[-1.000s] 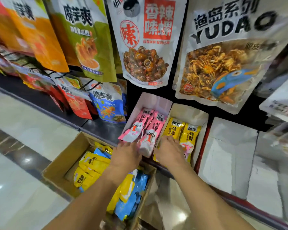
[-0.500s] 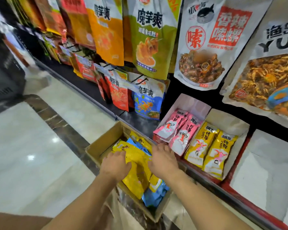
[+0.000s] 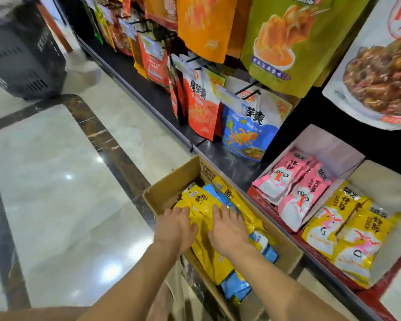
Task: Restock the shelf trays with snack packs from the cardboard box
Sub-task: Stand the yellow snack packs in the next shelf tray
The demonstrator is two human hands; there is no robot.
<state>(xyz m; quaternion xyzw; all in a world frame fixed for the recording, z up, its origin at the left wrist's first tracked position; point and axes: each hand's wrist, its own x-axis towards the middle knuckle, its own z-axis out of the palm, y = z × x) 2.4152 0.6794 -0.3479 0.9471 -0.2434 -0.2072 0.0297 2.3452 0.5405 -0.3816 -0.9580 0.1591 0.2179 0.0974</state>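
Since the shelf (image 3: 229,163) carries its trays on a low ledge, just beside and above the cardboard box (image 3: 169,181), the step in hand is judged to be a short lift up and to the right. The box stands on the floor (image 3: 56,170) against the shelf front and holds the remaining stock.

1. Destination. The right tray (image 3: 384,179) holds the stocked yellow packs (image 3: 329,218) in two rows at its front, with bare space behind them. The left tray (image 3: 322,142) holds pink packs (image 3: 280,179). Match colour to tray.
2. Supply. The loose yellow packs (image 3: 208,251) lie in an overlapping pile on top of the box. Blue packs (image 3: 235,286) show beneath them and at the near end.
3. Hands. The left hand (image 3: 175,228) and the right hand (image 3: 228,230) rest side by side on the yellow pile, fingers extended and spread. Neither has closed on a pack, and nothing is lifted yet.

Recommended procedure:
- Draw the pile together from both sides so the packs stack square, same face up.
- Curl the fingers under the stack edges and set the thumbs on top. The foil looks slippery, so take a modest stack.
- Leave the blue packs in the box.
- Lift clear of the box wall and keep away from the hanging bags (image 3: 241,130) left of the trays.
- Lower the stack into the right tray, print uppermost.
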